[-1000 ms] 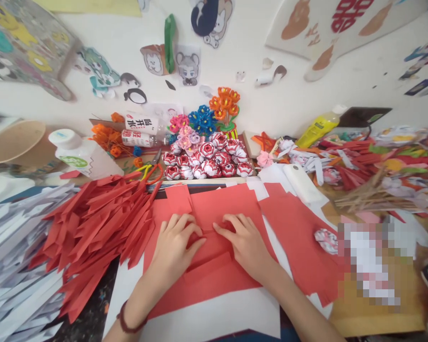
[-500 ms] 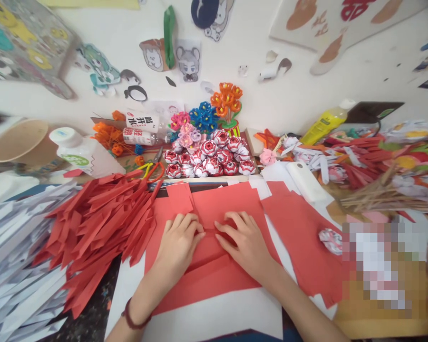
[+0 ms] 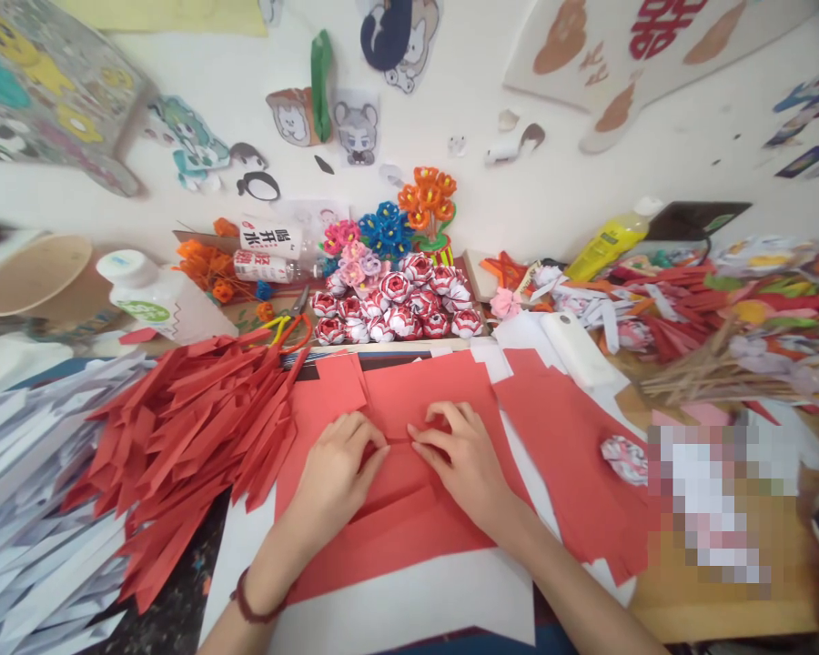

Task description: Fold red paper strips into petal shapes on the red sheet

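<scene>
Red strip: the small piece of folded red paper [image 3: 399, 448] lies between the two hands, over the red sheets at the middle of the work area.
Left hand: [image 3: 348, 459] thumb and forefinger pinched together on the near side of the strip's left end.
Right hand: [image 3: 459, 448] thumb and forefinger closed on the strip's right end, the other fingers curled.
Under the hands: red sheets [image 3: 443, 535] on top of white paper [image 3: 409, 605], which sticks out toward the person.
Left side: a heap of folded red strips [image 3: 184, 418], with a pile of white strips [image 3: 34, 491] beyond it.
Right side: more red paper [image 3: 566, 455] with a red-and-white paper flower [image 3: 624, 459] on it; a white case [image 3: 577, 350] near its far edge.
Behind: a cluster of red-and-white flowers [image 3: 402, 309], scissors [image 3: 293, 327] to their left, blue flowers [image 3: 386, 229] and orange flowers [image 3: 429, 196] farther back.
Far left: a white bottle [image 3: 160, 296] beside a tan bowl [image 3: 37, 277].
</scene>
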The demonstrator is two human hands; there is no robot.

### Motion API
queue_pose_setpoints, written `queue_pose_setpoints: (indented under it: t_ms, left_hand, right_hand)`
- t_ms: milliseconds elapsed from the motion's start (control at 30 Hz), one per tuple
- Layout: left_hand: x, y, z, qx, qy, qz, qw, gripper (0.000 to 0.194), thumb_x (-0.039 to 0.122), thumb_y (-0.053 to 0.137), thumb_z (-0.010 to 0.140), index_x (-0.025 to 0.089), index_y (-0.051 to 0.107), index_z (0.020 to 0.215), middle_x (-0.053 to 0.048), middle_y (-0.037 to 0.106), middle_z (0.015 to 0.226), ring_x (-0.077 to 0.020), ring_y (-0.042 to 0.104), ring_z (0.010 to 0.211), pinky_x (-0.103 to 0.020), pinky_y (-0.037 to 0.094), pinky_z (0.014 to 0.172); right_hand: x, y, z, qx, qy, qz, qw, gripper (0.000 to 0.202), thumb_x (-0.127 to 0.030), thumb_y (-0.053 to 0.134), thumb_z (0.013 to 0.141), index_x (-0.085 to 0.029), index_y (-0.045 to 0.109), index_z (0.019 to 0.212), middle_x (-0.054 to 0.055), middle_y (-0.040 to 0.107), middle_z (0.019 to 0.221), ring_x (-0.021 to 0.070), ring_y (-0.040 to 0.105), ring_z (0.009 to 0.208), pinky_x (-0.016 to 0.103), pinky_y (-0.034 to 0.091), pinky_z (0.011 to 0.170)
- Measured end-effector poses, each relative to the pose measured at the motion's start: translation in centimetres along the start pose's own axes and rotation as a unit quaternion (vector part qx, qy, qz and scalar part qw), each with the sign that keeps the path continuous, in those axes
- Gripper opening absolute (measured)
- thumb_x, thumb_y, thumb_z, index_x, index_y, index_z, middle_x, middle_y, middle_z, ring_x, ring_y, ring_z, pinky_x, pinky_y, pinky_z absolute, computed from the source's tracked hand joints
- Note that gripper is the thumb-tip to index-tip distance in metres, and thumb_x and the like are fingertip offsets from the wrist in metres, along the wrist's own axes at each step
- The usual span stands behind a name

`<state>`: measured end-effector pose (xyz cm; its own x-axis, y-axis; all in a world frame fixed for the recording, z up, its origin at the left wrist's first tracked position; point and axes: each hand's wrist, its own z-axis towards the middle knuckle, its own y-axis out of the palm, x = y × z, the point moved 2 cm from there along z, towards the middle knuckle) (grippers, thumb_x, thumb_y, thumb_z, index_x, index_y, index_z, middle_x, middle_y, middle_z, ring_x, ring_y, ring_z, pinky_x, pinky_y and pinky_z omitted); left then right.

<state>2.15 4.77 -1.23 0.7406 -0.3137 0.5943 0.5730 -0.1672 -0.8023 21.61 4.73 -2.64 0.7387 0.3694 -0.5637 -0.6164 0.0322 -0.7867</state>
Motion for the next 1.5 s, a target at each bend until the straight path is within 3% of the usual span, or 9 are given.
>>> queue_pose_setpoints:
  t_ms: [300, 567, 967, 1167, 1500]
  left_hand:
    - [0.7, 0.2, 0.0, 0.037, -0.003, 0.113, 0.993, 0.015, 0.029, 0.049, 0.092, 0.021, 0.059, 0.084, -0.007, 0.057, 0.105, -0.0232, 0.048, 0.09, -0.038, 0.038, 0.073]
    - [0.7, 0.2, 0.1, 0.013, 0.0, 0.146, 0.989, 0.019, 0.028, 0.044, 0.095, 0.021, 0.058, 0.085, -0.007, 0.059, 0.106, -0.0243, 0.049, 0.09, -0.041, 0.035, 0.074]
    - [0.9, 0.6, 0.2, 0.037, -0.001, 0.156, 0.987, 0.015, 0.025, 0.046, 0.092, 0.021, 0.057, 0.083, -0.009, 0.059, 0.104, -0.0256, 0.05, 0.091, -0.041, 0.035, 0.074]
    - [1.3, 0.3, 0.3, 0.022, -0.017, 0.161, 0.987, 0.014, 0.024, 0.045, 0.091, 0.021, 0.057, 0.083, -0.008, 0.059, 0.103, -0.0259, 0.05, 0.093, -0.042, 0.035, 0.076]
    - [1.2, 0.1, 0.2, 0.045, -0.057, 0.121, 0.99, 0.006, 0.023, 0.051, 0.088, 0.022, 0.046, 0.085, -0.004, 0.057, 0.096, -0.0244, 0.049, 0.09, -0.038, 0.034, 0.074]
  right_hand:
    - [-0.2, -0.2, 0.1, 0.007, -0.001, -0.008, 1.0, 0.019, -0.023, 0.058, 0.094, -0.027, 0.076, 0.09, 0.007, 0.06, 0.103, 0.0218, 0.052, 0.09, 0.037, 0.046, 0.075]
    - [-0.3, -0.2, 0.1, 0.007, 0.005, 0.003, 1.0, 0.02, -0.024, 0.058, 0.094, -0.027, 0.076, 0.086, 0.007, 0.06, 0.103, 0.0223, 0.051, 0.09, 0.037, 0.046, 0.075]
    - [-0.7, -0.2, 0.2, 0.016, 0.015, -0.007, 1.0, 0.015, -0.022, 0.062, 0.09, -0.025, 0.075, 0.083, 0.007, 0.059, 0.099, 0.0228, 0.051, 0.09, 0.038, 0.044, 0.078]
    - [-0.9, 0.2, 0.3, 0.025, 0.042, -0.009, 0.999, 0.009, -0.033, 0.074, 0.082, -0.025, 0.075, 0.085, 0.006, 0.059, 0.096, 0.0222, 0.051, 0.088, 0.037, 0.044, 0.078]
    - [-0.7, 0.7, 0.3, 0.046, 0.091, 0.041, 0.994, 0.005, -0.026, 0.08, 0.076, -0.026, 0.075, 0.077, 0.004, 0.059, 0.097, 0.0227, 0.052, 0.09, 0.038, 0.043, 0.079]
